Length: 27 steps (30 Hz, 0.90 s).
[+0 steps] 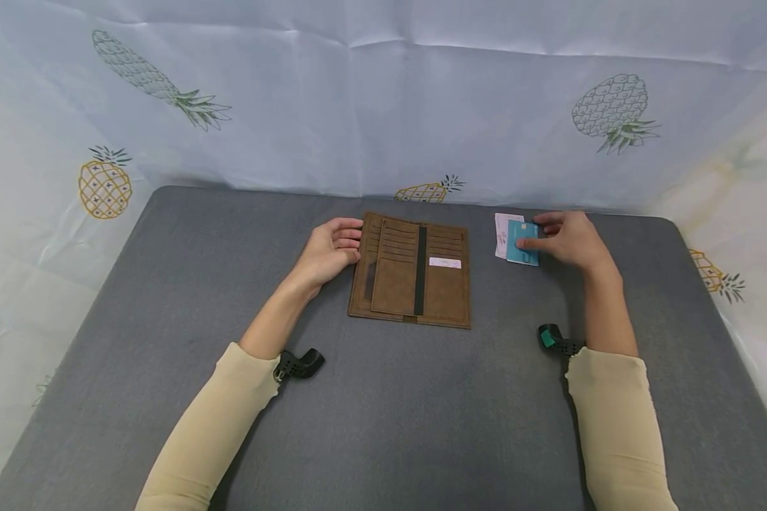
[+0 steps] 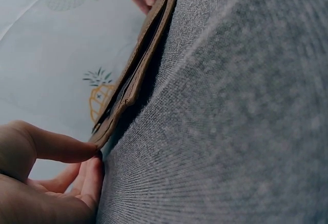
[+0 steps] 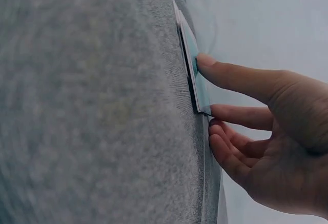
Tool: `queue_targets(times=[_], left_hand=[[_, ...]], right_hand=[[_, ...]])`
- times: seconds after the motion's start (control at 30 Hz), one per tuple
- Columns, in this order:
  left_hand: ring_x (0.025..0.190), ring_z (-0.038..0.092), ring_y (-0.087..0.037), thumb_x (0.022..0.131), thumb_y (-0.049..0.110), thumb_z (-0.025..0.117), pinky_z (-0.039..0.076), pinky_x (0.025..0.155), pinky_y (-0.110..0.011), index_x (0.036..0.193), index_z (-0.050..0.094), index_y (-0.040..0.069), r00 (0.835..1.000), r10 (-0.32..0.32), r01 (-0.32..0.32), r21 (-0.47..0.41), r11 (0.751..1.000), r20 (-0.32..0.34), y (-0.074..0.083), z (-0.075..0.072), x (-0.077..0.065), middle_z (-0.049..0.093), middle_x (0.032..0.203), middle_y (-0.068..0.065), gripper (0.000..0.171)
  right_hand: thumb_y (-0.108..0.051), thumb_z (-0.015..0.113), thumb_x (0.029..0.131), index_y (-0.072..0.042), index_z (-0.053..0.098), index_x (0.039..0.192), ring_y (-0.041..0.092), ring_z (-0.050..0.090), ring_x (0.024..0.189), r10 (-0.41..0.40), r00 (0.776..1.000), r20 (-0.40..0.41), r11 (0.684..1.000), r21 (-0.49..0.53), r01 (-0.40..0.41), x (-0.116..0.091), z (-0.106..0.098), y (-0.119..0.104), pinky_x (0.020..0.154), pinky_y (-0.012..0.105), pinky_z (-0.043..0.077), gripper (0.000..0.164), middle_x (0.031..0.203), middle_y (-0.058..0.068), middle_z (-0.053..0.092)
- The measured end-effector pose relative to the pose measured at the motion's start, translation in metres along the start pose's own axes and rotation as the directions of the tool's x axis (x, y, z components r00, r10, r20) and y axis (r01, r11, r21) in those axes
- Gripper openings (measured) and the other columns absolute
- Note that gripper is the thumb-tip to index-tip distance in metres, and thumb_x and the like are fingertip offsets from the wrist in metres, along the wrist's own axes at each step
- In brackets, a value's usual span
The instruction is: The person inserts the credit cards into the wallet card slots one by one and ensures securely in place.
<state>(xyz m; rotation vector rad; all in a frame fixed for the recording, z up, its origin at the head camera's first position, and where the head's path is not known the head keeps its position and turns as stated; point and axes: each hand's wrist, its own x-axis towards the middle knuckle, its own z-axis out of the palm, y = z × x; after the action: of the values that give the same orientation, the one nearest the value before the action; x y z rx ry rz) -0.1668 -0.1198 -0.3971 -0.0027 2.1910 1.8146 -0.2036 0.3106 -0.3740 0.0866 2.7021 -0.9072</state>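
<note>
A brown bifold wallet (image 1: 396, 301) lies opened out on the grey table, with card slots on both halves and a dark band by the fold. A pale pink card (image 1: 444, 262) shows in a slot of its right half. My left hand (image 1: 329, 252) pinches the wallet's left edge; in the left wrist view its thumb (image 2: 64, 148) is over the edge and the fingers are beneath. At the right, a blue card (image 1: 523, 250) overlaps a pink-and-white card (image 1: 503, 238). My right hand (image 1: 572, 241) holds the blue card, thumb on its face, index finger at its edge.
The grey table (image 1: 383, 426) ends at its far edge against a pineapple-print curtain (image 1: 383, 106). A black wrist mount (image 1: 300, 363) juts from the left sleeve, and another wrist mount (image 1: 559, 341) with a green patch from the right.
</note>
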Motion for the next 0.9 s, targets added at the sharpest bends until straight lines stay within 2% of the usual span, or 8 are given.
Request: queue_targets(times=[0.17, 0.3, 0.4, 0.5, 0.6, 0.67, 0.8, 0.9], left_hand=[[0.128, 0.060, -0.034, 0.097, -0.015, 0.059, 0.054, 0.105, -0.039, 0.156, 0.052, 0.002, 1.000, 0.006, -0.006, -0.005, 1.000, 0.003, 0.000, 0.001, 0.000, 0.059, 0.146, -0.023, 0.061], [0.128, 0.060, -0.035, 0.098, -0.014, 0.059, 0.054, 0.105, -0.041, 0.155, 0.052, 0.002, 1.000, 0.005, -0.005, -0.006, 1.000, 0.004, 0.001, 0.001, 0.000, 0.059, 0.146, -0.022, 0.060], [0.128, 0.060, -0.035, 0.098, -0.014, 0.059, 0.054, 0.104, -0.040, 0.156, 0.052, 0.003, 1.000, 0.004, -0.004, -0.002, 1.000, 0.006, 0.002, 0.002, -0.001, 0.059, 0.145, -0.022, 0.060], [0.127, 0.061, -0.034, 0.098, -0.014, 0.059, 0.054, 0.104, -0.039, 0.156, 0.052, 0.003, 1.000, 0.004, -0.004, -0.001, 1.000, 0.008, 0.002, 0.002, -0.001, 0.059, 0.145, -0.022, 0.061], [0.125, 0.061, -0.032, 0.098, -0.014, 0.059, 0.055, 0.102, -0.037, 0.156, 0.052, 0.003, 1.000, 0.003, -0.003, 0.003, 1.000, 0.009, 0.003, 0.003, -0.001, 0.059, 0.145, -0.022, 0.061], [0.125, 0.061, -0.032, 0.098, -0.014, 0.059, 0.055, 0.102, -0.036, 0.156, 0.052, 0.003, 1.000, 0.003, -0.004, 0.005, 1.000, 0.009, 0.003, 0.003, -0.002, 0.059, 0.145, -0.022, 0.060], [0.124, 0.061, -0.032, 0.099, -0.014, 0.059, 0.055, 0.101, -0.036, 0.156, 0.052, 0.003, 1.000, 0.003, -0.003, 0.007, 1.000, 0.007, 0.003, 0.003, -0.002, 0.059, 0.145, -0.022, 0.060], [0.125, 0.061, -0.032, 0.099, -0.014, 0.059, 0.055, 0.100, -0.035, 0.156, 0.052, 0.003, 1.000, -0.001, 0.001, 0.010, 1.000, 0.005, 0.001, 0.002, -0.002, 0.059, 0.145, -0.021, 0.059]], right_hand=[[-0.037, 0.081, 0.099, 0.008, 0.053, 0.152, 0.048, 0.054, 0.131, 0.008, 1.000, -0.020, 0.999, -0.037, -0.009, 0.000, 0.000, 0.001, 0.107, 0.066, 0.049, 0.075, 0.146, 0.037, 0.055], [-0.037, 0.084, 0.096, 0.011, 0.055, 0.143, 0.040, 0.058, 0.114, -0.018, 0.998, -0.056, 0.999, -0.037, 0.016, 0.000, 0.000, 0.002, 0.088, 0.044, 0.056, 0.073, 0.131, 0.031, 0.059], [-0.038, 0.087, 0.094, 0.009, 0.055, 0.138, 0.026, 0.057, 0.097, -0.038, 0.996, -0.077, 0.999, -0.026, 0.036, 0.000, -0.002, 0.005, 0.073, 0.027, 0.049, 0.072, 0.113, 0.019, 0.060], [-0.035, 0.086, 0.095, 0.007, 0.053, 0.138, 0.015, 0.054, 0.084, -0.056, 0.995, -0.077, 0.998, 0.014, 0.057, 0.000, -0.004, 0.007, 0.066, 0.025, 0.046, 0.068, 0.097, 0.003, 0.061], [-0.028, 0.080, 0.100, 0.007, 0.051, 0.140, 0.004, 0.056, 0.077, -0.075, 0.995, -0.066, 0.994, 0.073, 0.080, -0.001, -0.007, 0.007, 0.066, 0.024, 0.047, 0.061, 0.085, -0.012, 0.063], [-0.023, 0.075, 0.104, 0.008, 0.050, 0.143, -0.001, 0.060, 0.075, -0.080, 0.995, -0.059, 0.988, 0.125, 0.087, -0.002, -0.009, 0.006, 0.067, 0.019, 0.051, 0.056, 0.081, -0.018, 0.066], [-0.020, 0.064, 0.110, 0.007, 0.049, 0.149, -0.004, 0.071, 0.079, -0.061, 0.997, -0.049, 0.968, 0.242, 0.071, -0.002, -0.008, 0.000, 0.076, 0.016, 0.061, 0.050, 0.089, -0.024, 0.072], [-0.021, 0.061, 0.110, 0.004, 0.050, 0.152, -0.002, 0.073, 0.082, -0.046, 0.997, -0.054, 0.946, 0.319, 0.061, -0.003, -0.004, -0.008, 0.081, 0.017, 0.063, 0.050, 0.093, -0.027, 0.072]])
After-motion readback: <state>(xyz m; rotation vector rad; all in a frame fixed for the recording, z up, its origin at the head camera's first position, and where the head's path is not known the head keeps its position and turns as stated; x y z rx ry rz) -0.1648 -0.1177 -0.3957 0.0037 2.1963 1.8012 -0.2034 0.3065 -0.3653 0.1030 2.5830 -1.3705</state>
